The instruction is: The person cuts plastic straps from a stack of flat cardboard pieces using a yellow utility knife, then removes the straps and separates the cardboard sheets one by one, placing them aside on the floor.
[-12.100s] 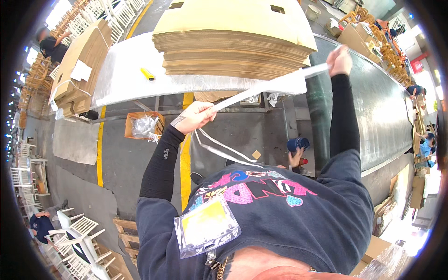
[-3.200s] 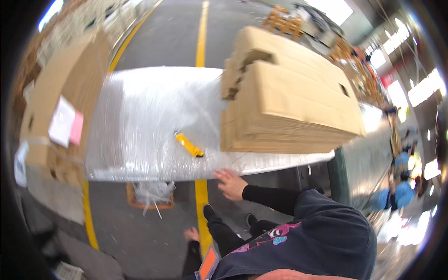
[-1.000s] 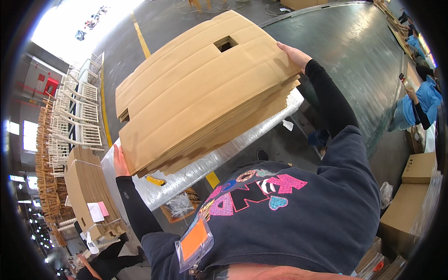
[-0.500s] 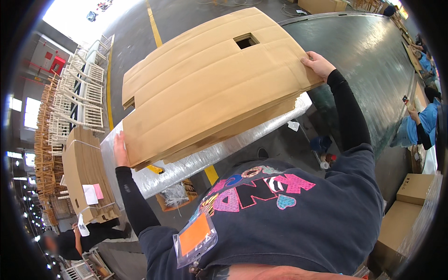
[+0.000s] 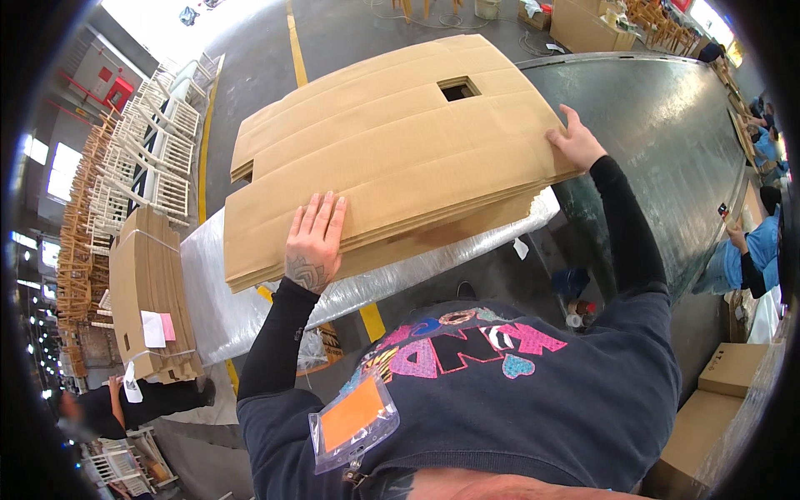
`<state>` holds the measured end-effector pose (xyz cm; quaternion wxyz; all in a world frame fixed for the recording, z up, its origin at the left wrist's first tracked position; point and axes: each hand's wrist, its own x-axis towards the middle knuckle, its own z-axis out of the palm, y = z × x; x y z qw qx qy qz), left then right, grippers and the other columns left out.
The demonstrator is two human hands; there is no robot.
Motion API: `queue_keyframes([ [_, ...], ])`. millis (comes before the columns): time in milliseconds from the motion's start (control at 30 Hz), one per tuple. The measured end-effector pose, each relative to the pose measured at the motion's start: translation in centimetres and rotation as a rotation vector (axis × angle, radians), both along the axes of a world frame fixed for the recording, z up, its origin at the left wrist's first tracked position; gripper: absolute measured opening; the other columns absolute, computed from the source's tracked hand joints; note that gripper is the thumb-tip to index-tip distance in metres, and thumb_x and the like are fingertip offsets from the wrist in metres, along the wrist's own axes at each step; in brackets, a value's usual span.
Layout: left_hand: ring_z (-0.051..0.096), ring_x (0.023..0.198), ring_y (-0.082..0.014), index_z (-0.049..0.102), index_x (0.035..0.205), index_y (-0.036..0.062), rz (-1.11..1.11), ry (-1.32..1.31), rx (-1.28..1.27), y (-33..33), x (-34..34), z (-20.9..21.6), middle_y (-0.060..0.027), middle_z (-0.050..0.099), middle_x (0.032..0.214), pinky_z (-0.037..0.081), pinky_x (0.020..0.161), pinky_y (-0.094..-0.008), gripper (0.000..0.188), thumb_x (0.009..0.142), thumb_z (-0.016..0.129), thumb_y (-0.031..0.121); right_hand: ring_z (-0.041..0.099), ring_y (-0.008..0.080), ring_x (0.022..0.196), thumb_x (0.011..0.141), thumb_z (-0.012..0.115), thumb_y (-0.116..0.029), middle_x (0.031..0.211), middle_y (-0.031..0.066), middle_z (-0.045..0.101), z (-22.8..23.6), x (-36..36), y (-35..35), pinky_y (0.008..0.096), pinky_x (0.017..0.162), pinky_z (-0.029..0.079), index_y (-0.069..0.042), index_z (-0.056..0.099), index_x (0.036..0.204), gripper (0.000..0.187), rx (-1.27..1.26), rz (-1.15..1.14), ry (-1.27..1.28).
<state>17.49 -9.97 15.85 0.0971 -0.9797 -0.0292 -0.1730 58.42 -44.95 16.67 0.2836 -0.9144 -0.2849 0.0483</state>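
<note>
A stack of flat brown cardboard sheets (image 5: 392, 142) lies in front of me, creased across and with a square cut-out near its far right and a notch at its left edge. My left hand (image 5: 315, 242) rests flat on the top sheet by the near edge, fingers stretched out. At the stack's right edge is my right hand (image 5: 579, 143), thumb touching the cardboard and a finger raised apart from it; its other fingers are mostly hidden. Beneath the stack runs a bench wrapped in clear plastic film (image 5: 204, 275).
A wide dark-green tabletop (image 5: 658, 142) stands to the right. On the left are a strapped cardboard bundle (image 5: 146, 283), a person in dark clothes (image 5: 158, 408) and rows of white chairs (image 5: 162, 142). People in blue work at far right, above cardboard boxes (image 5: 708, 408).
My left hand has moved from the stack's left edge onto its top, further right. The right hand's finger has lifted off. The near edges of the sheets look more even.
</note>
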Motion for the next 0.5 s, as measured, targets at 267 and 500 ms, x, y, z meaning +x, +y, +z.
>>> queue_keyframes([
  [267,0.064,0.116,-0.0332,0.06,0.131,0.0032,-0.012,-0.024,-0.086,2.1,2.0,13.9,-0.0182,0.066,0.124,0.051,0.099,-0.0408,0.063,0.069,0.068,-0.001,0.061,0.0343,0.114,0.083,0.072,-0.022,0.122,0.0142,0.063,11.8,-9.8,6.1,0.0432,0.098,0.049,-0.014,0.054,0.133,0.054,-0.015,0.519,-0.864],
  [500,0.062,0.113,-0.0345,0.054,0.136,0.0074,0.302,-0.157,0.191,7.7,6.8,33.0,-0.0222,0.063,0.123,0.048,0.096,-0.0432,0.054,0.088,0.067,0.03,0.07,0.0272,0.077,0.088,0.056,-0.019,0.086,0.0116,0.07,28.5,-2.7,15.1,0.0418,0.074,0.052,-0.014,0.069,0.102,0.02,-0.005,0.093,-1.426],
])
